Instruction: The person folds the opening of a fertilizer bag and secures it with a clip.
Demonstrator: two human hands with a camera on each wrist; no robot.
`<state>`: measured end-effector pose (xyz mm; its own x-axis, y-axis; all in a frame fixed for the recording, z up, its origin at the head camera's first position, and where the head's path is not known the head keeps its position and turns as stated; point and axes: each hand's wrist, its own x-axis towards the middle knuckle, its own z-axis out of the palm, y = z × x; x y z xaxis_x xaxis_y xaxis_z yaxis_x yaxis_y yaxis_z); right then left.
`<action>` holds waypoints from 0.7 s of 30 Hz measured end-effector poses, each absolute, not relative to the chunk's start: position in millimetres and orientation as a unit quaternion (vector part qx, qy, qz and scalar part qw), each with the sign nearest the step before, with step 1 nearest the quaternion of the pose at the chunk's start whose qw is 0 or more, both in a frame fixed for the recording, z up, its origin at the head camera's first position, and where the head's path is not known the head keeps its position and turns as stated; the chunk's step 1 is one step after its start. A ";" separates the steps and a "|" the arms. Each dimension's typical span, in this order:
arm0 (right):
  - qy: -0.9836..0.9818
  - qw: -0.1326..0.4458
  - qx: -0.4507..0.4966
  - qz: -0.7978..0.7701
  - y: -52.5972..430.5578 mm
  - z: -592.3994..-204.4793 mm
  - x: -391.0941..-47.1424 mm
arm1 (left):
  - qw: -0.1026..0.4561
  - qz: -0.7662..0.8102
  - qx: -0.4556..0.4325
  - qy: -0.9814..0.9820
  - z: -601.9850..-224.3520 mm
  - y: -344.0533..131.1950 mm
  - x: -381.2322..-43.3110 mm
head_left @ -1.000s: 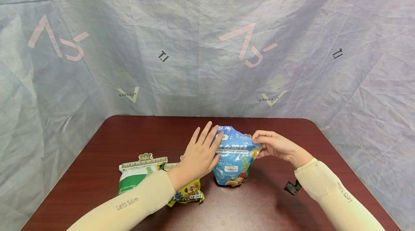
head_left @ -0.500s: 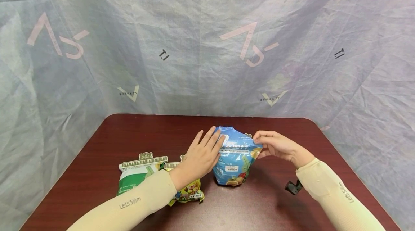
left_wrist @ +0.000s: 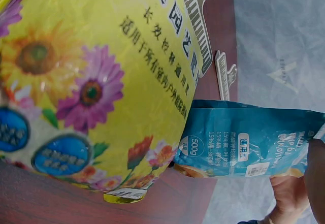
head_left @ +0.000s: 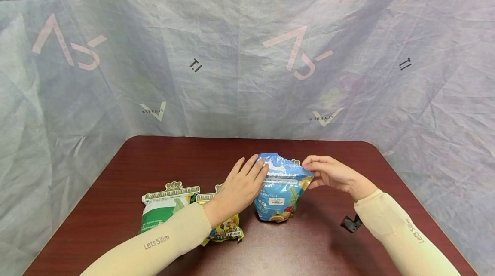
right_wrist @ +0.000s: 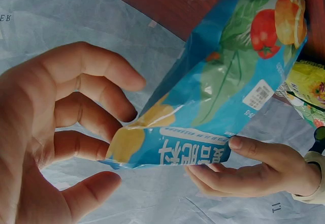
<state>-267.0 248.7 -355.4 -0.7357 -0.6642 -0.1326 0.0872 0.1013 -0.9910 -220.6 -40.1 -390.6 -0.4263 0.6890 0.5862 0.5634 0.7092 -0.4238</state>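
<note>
A blue fertilizer bag (head_left: 279, 203) with pictured fruit stands upright on the table, its top bent over. My left hand (head_left: 241, 181) lies against its upper left part, fingers almost straight. In the right wrist view the left thumb (right_wrist: 254, 150) touches the front face near the printed letters, with the fingers beyond the edge. My right hand (head_left: 328, 170) pinches the upper right corner of the bag between thumb and fingers. Behind that corner the crest of a sealing clip (head_left: 296, 162) peeks out; the left wrist view shows this clip (left_wrist: 223, 76) lying apart.
A green-and-white bag (head_left: 158, 211) and a yellow flowered bag (head_left: 226, 228), each topped with a wide clip, sit at the left, partly covered by the left arm. A black device (head_left: 351, 223) is on the right wrist. Grey cloth (head_left: 239, 74) hangs behind the dark red table (head_left: 185, 155).
The left hand has slid slightly down and to the right, and the top of the blue bag has bent over further. The right hand keeps its place at the corner.
</note>
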 end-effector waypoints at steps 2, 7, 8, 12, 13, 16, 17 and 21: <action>0.683 0.296 -0.204 -0.636 248.3 -355.2 -266.6 | 0.389 0.084 -0.374 -0.838 -391.6 -39.9 -221.5; 0.682 0.297 -0.197 -0.638 248.5 -355.7 -265.8 | 0.412 0.093 -0.376 -0.825 -394.0 -39.3 -224.3; 0.682 0.297 -0.197 -0.639 248.7 -356.0 -265.9 | 0.416 0.091 -0.378 -0.822 -394.1 -38.9 -224.9; 0.683 0.296 -0.199 -0.637 249.4 -357.0 -265.7 | 0.423 0.087 -0.380 -0.818 -394.3 -38.3 -226.8; 0.683 0.296 -0.199 -0.637 249.6 -357.2 -265.6 | 0.424 0.087 -0.381 -0.817 -394.1 -38.1 -227.2; 0.686 0.293 -0.203 -0.634 250.6 -357.6 -265.3 | 0.428 0.089 -0.382 -0.814 -393.6 -37.8 -228.1; 0.686 0.292 -0.206 -0.634 251.0 -357.8 -265.3 | 0.428 0.091 -0.382 -0.814 -393.4 -37.7 -228.3; 0.689 0.277 -0.212 -0.635 252.1 -358.3 -264.7 | 0.430 0.093 -0.382 -0.813 -393.3 -36.6 -230.2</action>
<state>-264.7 252.1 -358.3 -0.7567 -0.6439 -0.1134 0.0600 0.1044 -0.9927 -230.2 -36.6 -393.3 -0.3388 0.7003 0.6283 0.5408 0.6914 -0.4790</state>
